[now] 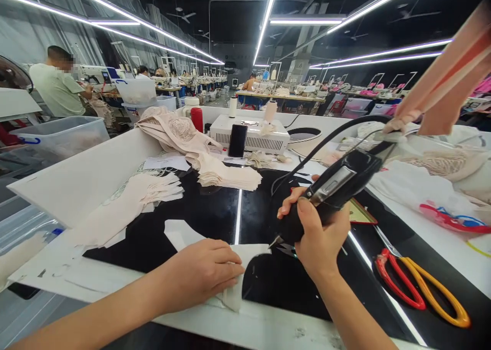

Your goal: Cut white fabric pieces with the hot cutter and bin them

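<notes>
My right hand (320,232) is wrapped around a black corded hand tool (330,191) with a silver switch plate and a thin metal tip. That tip points down at the right end of a pale fabric piece (253,251), close to its edge; whether it touches I cannot tell. My left hand (205,273) lies palm down over the same fabric, fingers stretched together and pressing it to the black tabletop (207,204). The left thumb is hidden. Under the tool, partly covered, lies a small metal cutting tool (287,250). Beige fabric strips are tied at the tool's cord end.
Red-and-orange-handled scissors (420,283) lie at right. Stacked cut pieces (230,176) and layered strips (123,206) lie at left and behind. A phone (238,140) leans against a white vented box (251,132). White bags (422,186) stand at right. A co-worker (59,84) is at far left.
</notes>
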A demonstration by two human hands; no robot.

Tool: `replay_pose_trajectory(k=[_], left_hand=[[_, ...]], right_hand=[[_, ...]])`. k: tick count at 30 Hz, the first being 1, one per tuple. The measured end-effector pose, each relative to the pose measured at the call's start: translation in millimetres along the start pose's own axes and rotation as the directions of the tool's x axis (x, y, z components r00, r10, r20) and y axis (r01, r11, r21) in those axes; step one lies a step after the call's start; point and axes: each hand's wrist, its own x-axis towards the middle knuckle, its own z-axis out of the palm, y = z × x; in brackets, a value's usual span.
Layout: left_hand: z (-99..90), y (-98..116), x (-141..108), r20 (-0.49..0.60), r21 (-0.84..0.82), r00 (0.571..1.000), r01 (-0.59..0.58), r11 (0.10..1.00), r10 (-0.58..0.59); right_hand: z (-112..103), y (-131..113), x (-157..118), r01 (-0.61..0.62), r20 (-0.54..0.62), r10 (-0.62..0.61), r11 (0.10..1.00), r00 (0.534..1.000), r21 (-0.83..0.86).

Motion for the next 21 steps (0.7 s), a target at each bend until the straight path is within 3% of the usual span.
replay_pose_trajectory(k=[5,10,14,21], left_hand=[[14.6,-14,29,-0.024,0.084,0.999,-0.034,0.996,0.036],[33.1,-26,50,0.076,0.199,0.994,-0.097,0.975,0.083],[40.2,-32,53,0.109,0.239,0.991,-0.096,0.966,0.072],[40.2,-36,47,0.075,0.2,0.995,-0.081,0.976,0.067]], right_hand=[[-3,5,2,-0.002,0.001,0.002,1.0,1.0,-0.029],[-4,4,4,-0.002,-0.012,0.002,1.0,1.0,-0.025],[-6,4,3,-0.01,-0.003,0.01,1.0,1.0,-0.011],[-4,4,4,-0.024,-0.013,0.024,1.0,1.0,-0.015]])
